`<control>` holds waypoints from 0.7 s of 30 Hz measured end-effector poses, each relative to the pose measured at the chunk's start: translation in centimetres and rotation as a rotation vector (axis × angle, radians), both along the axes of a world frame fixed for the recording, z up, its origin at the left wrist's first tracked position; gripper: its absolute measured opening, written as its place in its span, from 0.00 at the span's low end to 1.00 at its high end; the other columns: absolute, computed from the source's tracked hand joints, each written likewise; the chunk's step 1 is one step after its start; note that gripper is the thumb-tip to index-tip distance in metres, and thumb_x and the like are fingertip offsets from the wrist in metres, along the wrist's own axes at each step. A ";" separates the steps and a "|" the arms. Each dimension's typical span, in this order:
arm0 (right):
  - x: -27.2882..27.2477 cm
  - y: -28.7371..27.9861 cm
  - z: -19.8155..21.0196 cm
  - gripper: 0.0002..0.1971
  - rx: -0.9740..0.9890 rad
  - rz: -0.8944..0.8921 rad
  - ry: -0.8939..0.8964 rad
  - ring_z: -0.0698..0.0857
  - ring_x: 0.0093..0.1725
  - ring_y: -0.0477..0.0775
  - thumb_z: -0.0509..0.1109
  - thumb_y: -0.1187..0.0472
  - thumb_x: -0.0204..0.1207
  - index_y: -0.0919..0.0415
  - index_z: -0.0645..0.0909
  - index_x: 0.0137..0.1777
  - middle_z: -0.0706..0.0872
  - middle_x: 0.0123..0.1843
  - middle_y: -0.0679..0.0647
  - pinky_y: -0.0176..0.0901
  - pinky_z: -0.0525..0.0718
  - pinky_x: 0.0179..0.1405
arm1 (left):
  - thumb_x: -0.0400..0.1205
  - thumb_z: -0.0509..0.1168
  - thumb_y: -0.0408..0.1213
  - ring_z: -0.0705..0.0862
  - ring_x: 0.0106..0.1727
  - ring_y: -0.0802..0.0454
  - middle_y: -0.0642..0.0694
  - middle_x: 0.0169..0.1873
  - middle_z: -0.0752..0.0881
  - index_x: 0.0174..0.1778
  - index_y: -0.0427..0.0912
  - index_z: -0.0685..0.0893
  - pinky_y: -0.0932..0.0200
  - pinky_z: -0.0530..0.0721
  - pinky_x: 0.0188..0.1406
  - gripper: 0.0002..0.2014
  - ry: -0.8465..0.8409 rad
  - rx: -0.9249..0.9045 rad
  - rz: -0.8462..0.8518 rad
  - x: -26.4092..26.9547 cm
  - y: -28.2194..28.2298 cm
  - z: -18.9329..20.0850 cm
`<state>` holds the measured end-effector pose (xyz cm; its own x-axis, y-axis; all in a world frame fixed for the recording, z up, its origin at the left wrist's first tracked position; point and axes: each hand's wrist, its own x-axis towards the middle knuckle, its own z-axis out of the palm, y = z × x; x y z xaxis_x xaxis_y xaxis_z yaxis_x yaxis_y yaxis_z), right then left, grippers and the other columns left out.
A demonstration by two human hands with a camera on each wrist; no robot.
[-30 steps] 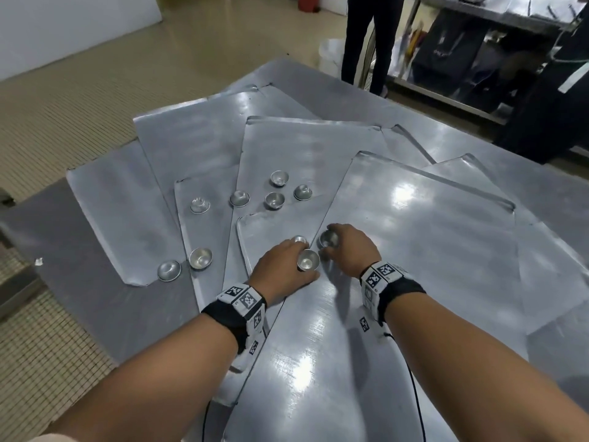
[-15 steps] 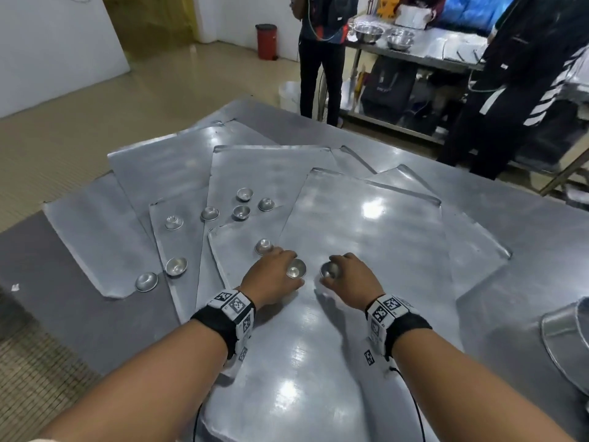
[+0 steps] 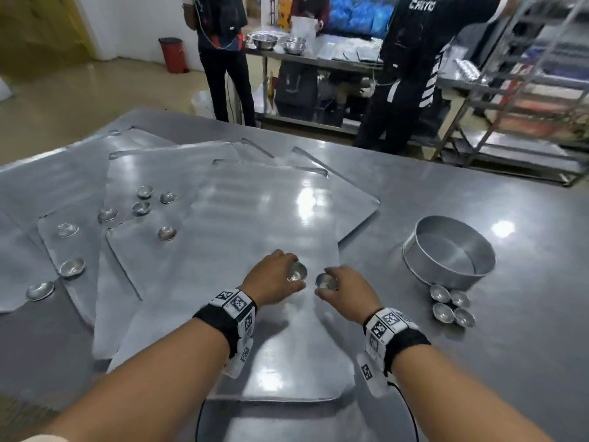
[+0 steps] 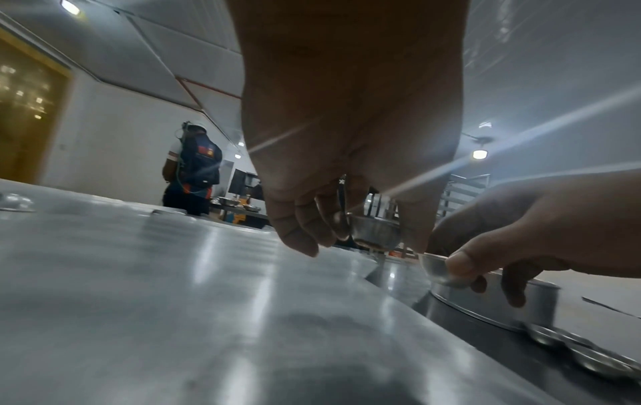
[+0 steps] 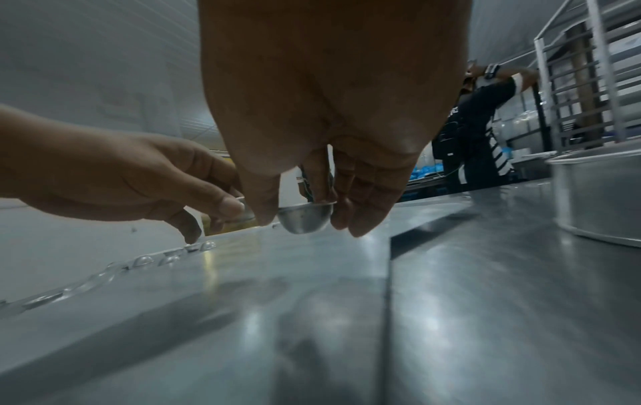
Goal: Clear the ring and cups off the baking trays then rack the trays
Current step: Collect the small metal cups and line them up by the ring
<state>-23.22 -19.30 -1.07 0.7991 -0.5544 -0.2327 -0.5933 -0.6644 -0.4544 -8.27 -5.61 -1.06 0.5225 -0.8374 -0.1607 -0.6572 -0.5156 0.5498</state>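
With each hand pinching one cup, left hand [image 3: 274, 275] and right hand [image 3: 345, 291] should set theirs gently beside the ring [image 3: 447, 252].

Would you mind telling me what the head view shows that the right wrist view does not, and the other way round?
Only the head view shows four cups grouped on the table beside the ring, and the red bin. Only the right wrist view shows the rounded underside of the right hand's cup, clear of the tray. Both show the left hand and right hand each pinching a cup.
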 end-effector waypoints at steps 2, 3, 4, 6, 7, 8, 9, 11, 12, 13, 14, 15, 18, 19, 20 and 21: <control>-3.5 -1.1 -0.1 0.29 0.009 -0.038 0.007 0.82 0.67 0.59 0.73 0.45 0.76 0.56 0.78 0.75 0.81 0.71 0.56 0.50 0.80 0.63 | 0.78 0.73 0.55 0.81 0.62 0.46 0.46 0.62 0.79 0.72 0.46 0.79 0.51 0.80 0.60 0.29 0.011 0.011 -0.048 -2.9 -1.8 -0.5; -4.9 -1.6 -0.2 0.27 0.007 -0.049 0.010 0.82 0.67 0.59 0.73 0.46 0.76 0.56 0.80 0.73 0.81 0.71 0.56 0.49 0.80 0.63 | 0.78 0.73 0.55 0.82 0.60 0.46 0.46 0.61 0.79 0.71 0.46 0.79 0.52 0.80 0.58 0.28 0.015 0.016 -0.073 -4.1 -2.5 -0.7; -6.5 -2.2 -0.3 0.25 0.006 -0.063 0.012 0.82 0.68 0.58 0.73 0.47 0.77 0.56 0.81 0.72 0.81 0.72 0.56 0.49 0.79 0.64 | 0.78 0.73 0.54 0.82 0.59 0.45 0.46 0.60 0.80 0.70 0.46 0.80 0.53 0.80 0.56 0.27 0.014 0.015 -0.103 -5.4 -3.5 -0.8; -9.5 -3.4 -0.8 0.22 0.006 -0.091 0.017 0.80 0.70 0.57 0.73 0.49 0.78 0.56 0.82 0.70 0.80 0.73 0.55 0.48 0.76 0.66 | 0.78 0.73 0.53 0.83 0.59 0.45 0.46 0.60 0.80 0.70 0.46 0.80 0.55 0.78 0.54 0.27 0.007 0.014 -0.156 -7.9 -5.3 -0.9; -11.0 -4.0 -1.1 0.24 0.010 -0.112 0.015 0.80 0.70 0.57 0.73 0.48 0.78 0.56 0.81 0.72 0.79 0.73 0.55 0.48 0.76 0.67 | 0.78 0.73 0.53 0.82 0.60 0.44 0.45 0.62 0.80 0.72 0.46 0.79 0.55 0.78 0.55 0.28 0.006 0.018 -0.181 -9.2 -6.2 -1.0; -12.4 -4.6 -1.4 0.27 0.022 -0.143 0.015 0.79 0.71 0.57 0.73 0.47 0.77 0.56 0.79 0.74 0.79 0.74 0.56 0.48 0.76 0.68 | 0.78 0.74 0.53 0.82 0.61 0.44 0.45 0.63 0.79 0.74 0.46 0.78 0.54 0.78 0.57 0.29 0.005 0.024 -0.204 -10.3 -7.1 -1.0; -13.8 -5.3 -1.7 0.29 0.028 -0.173 0.015 0.78 0.72 0.57 0.73 0.46 0.77 0.56 0.77 0.76 0.79 0.74 0.56 0.49 0.75 0.69 | 0.78 0.74 0.52 0.82 0.62 0.44 0.45 0.64 0.79 0.75 0.46 0.77 0.53 0.79 0.59 0.30 0.007 0.033 -0.225 -11.5 -8.0 -1.1; -16.5 -6.4 -2.3 0.32 0.023 -0.220 0.018 0.77 0.74 0.56 0.73 0.44 0.77 0.55 0.75 0.78 0.78 0.75 0.54 0.49 0.74 0.71 | 0.78 0.74 0.52 0.82 0.62 0.43 0.45 0.64 0.79 0.74 0.46 0.77 0.52 0.79 0.59 0.29 0.013 0.053 -0.272 -13.7 -9.7 -1.5; -17.8 -6.9 -2.6 0.32 0.029 -0.245 0.022 0.77 0.75 0.56 0.73 0.44 0.77 0.54 0.74 0.79 0.77 0.76 0.53 0.49 0.74 0.71 | 0.78 0.75 0.52 0.82 0.62 0.43 0.44 0.63 0.80 0.74 0.46 0.78 0.52 0.79 0.59 0.29 0.016 0.065 -0.296 -14.8 -10.5 -1.9; -19.1 -7.4 -2.9 0.32 0.034 -0.266 0.025 0.76 0.75 0.56 0.74 0.44 0.77 0.53 0.74 0.79 0.77 0.77 0.53 0.49 0.74 0.71 | 0.78 0.75 0.52 0.82 0.62 0.43 0.44 0.63 0.80 0.74 0.46 0.77 0.52 0.78 0.59 0.30 0.017 0.078 -0.319 -15.9 -11.2 -2.1; -20.4 -7.8 -3.3 0.32 0.039 -0.290 0.032 0.76 0.75 0.56 0.74 0.43 0.77 0.53 0.74 0.79 0.76 0.77 0.52 0.49 0.74 0.71 | 0.78 0.75 0.52 0.82 0.63 0.42 0.43 0.64 0.80 0.75 0.46 0.77 0.52 0.78 0.60 0.30 0.013 0.091 -0.341 -16.9 -12.0 -2.5; -21.6 -8.1 -3.6 0.32 0.041 -0.306 0.042 0.77 0.75 0.57 0.74 0.43 0.76 0.53 0.74 0.79 0.76 0.77 0.52 0.50 0.75 0.70 | 0.78 0.75 0.51 0.81 0.64 0.42 0.43 0.64 0.81 0.75 0.46 0.77 0.53 0.77 0.60 0.31 0.008 0.105 -0.363 -17.9 -12.7 -2.9; -24.8 -9.1 -4.7 0.32 0.061 -0.350 0.056 0.78 0.73 0.57 0.74 0.43 0.76 0.53 0.75 0.78 0.77 0.77 0.52 0.49 0.76 0.69 | 0.77 0.76 0.52 0.81 0.65 0.42 0.41 0.65 0.83 0.75 0.46 0.78 0.53 0.77 0.61 0.31 -0.003 0.150 -0.428 -20.5 -14.4 -4.1; -25.7 -9.4 -5.0 0.32 0.063 -0.361 0.054 0.78 0.73 0.56 0.74 0.44 0.76 0.53 0.75 0.78 0.78 0.77 0.52 0.48 0.75 0.69 | 0.77 0.76 0.52 0.81 0.66 0.42 0.41 0.65 0.84 0.75 0.45 0.78 0.54 0.77 0.61 0.31 -0.005 0.162 -0.448 -21.3 -15.0 -4.4; -26.4 -9.6 -5.3 0.32 0.063 -0.368 0.052 0.78 0.74 0.56 0.75 0.44 0.76 0.53 0.75 0.78 0.78 0.77 0.52 0.47 0.75 0.70 | 0.77 0.75 0.51 0.82 0.66 0.42 0.42 0.66 0.84 0.75 0.45 0.78 0.54 0.77 0.60 0.31 -0.003 0.173 -0.465 -21.9 -15.4 -4.9; -27.2 -9.8 -5.6 0.32 0.064 -0.373 0.053 0.78 0.74 0.56 0.75 0.44 0.76 0.53 0.75 0.78 0.78 0.77 0.51 0.47 0.75 0.70 | 0.78 0.75 0.50 0.82 0.66 0.42 0.42 0.66 0.85 0.74 0.44 0.79 0.55 0.77 0.60 0.30 0.004 0.183 -0.477 -22.6 -15.8 -5.3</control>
<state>-50.37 -29.14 -6.63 0.5309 -0.7881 -0.3116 -0.8129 -0.3696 -0.4502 -30.84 -21.38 -6.32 0.0883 -0.9405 -0.3282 -0.8406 -0.2472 0.4820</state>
